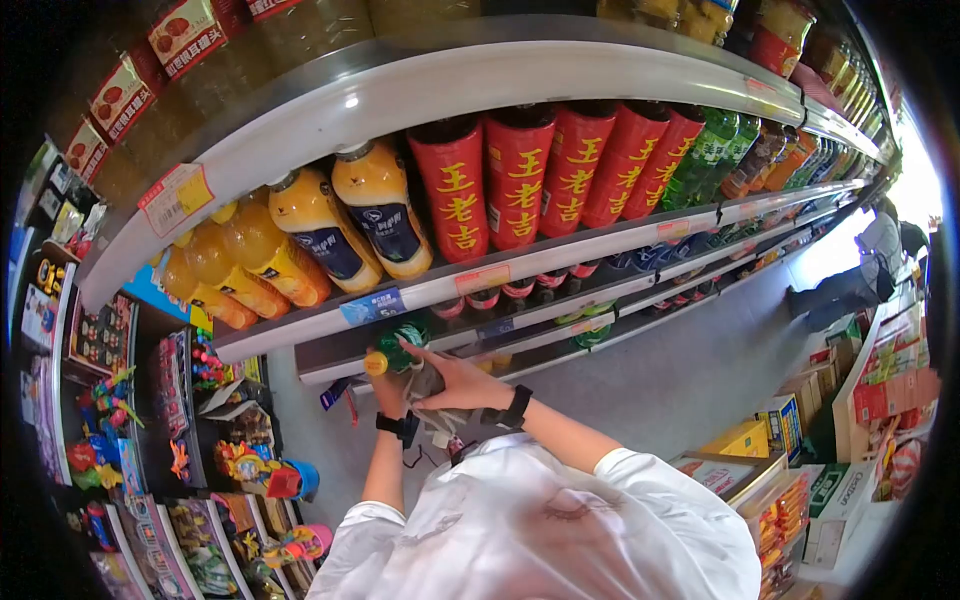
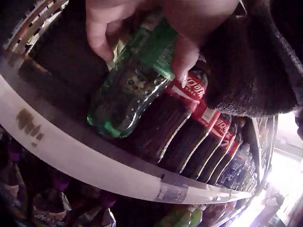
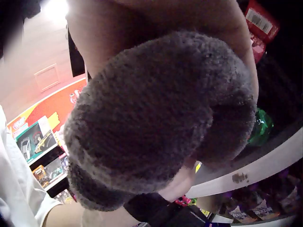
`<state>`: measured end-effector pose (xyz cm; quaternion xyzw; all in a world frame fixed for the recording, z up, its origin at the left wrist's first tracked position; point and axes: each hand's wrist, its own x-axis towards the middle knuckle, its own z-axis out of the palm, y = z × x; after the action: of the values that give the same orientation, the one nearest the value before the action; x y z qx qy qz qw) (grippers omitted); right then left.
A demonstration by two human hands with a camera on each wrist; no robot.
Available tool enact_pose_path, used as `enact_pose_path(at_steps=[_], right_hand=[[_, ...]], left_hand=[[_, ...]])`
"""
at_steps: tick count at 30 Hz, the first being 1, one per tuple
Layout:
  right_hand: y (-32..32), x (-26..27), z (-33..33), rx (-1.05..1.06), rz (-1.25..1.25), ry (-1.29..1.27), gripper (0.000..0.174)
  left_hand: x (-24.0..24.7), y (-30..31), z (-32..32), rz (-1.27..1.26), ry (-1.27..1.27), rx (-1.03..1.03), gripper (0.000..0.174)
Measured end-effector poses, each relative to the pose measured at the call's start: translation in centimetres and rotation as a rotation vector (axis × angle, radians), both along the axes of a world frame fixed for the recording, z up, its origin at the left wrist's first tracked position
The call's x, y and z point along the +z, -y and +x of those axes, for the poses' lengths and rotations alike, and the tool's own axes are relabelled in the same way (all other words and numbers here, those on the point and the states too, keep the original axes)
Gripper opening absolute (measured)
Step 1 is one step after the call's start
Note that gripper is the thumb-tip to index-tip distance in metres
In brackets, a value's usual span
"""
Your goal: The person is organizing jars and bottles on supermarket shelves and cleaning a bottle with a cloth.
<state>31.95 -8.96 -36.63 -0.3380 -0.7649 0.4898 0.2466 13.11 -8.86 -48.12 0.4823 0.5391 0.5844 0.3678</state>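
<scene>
In the left wrist view my left hand pinches a green plastic bottle between thumb and fingers, tilted over a shelf beside red-labelled dark bottles. The head view shows this left hand by the bottle, with a yellow cap near the fingers. Close beside it, my right hand holds a dark grey fuzzy cloth, which fills the middle of the right wrist view and hides most of the fingertips. Part of the green bottle shows beyond the cloth.
Red bottles and orange drinks stand on the shelf above the hands. A toy rack is at left. Boxes line the aisle's right side, and a person in dark trousers is farther down the aisle.
</scene>
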Motion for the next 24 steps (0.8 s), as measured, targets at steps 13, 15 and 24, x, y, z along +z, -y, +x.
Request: enact_pose_path(at_steps=[13, 15, 24], right_hand=[[1.0, 0.4, 14.4, -0.092, -0.851, -1.097, 0.064], [1.4, -2.1, 15.7, -0.215, -0.961, -1.239, 0.044], [5.2, -0.9, 17.9, 0.181, -1.152, -1.102, 0.09]], left_hand=[[15.6, 9.3, 8.2, 0.012, 0.246, 0.28, 0.046], [17.0, 10.8, 9.7, 0.101, 0.364, 0.238, 0.047], [18.0, 14.1, 17.6, 0.151, 0.334, -0.012, 0.053]])
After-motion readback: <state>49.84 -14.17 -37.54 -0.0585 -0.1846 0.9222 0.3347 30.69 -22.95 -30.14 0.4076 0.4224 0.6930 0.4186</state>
